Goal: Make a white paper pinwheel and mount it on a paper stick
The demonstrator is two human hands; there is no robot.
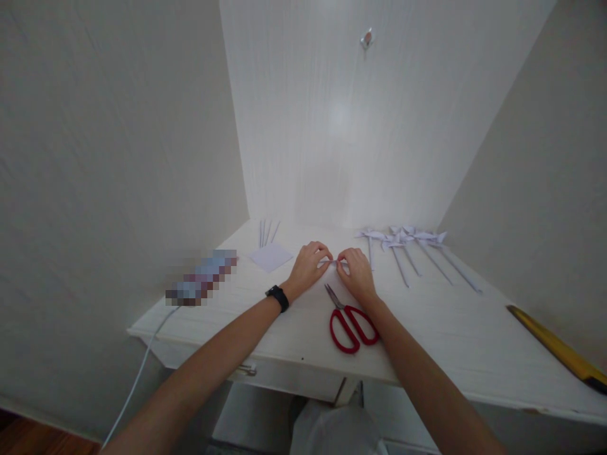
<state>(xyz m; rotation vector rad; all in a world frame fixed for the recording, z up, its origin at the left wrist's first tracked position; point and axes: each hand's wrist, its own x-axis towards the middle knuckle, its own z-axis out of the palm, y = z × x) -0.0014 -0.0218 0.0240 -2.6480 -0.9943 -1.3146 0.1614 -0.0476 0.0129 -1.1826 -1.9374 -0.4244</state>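
Note:
Near the middle of the white table, my left hand (309,266) and my right hand (356,273) face each other, fingertips almost meeting. Both pinch a thin piece of white paper (333,261), seen nearly edge-on and mostly covered by the fingers. A black watch sits on my left wrist. Just below the hands lie scissors (345,338) with red handles, blades pointing away from me; my right forearm passes close by their handles. Left of my left hand a white paper square (271,256) lies flat, with several thin paper sticks (261,234) behind it.
Several white paper pinwheels (401,237) on rolled sticks lie at the back right. A long yellow tool (559,344) rests along the right edge. At the left is a blurred-out object (203,276) with a white cable (137,379). Walls enclose the table (265,335) on three sides.

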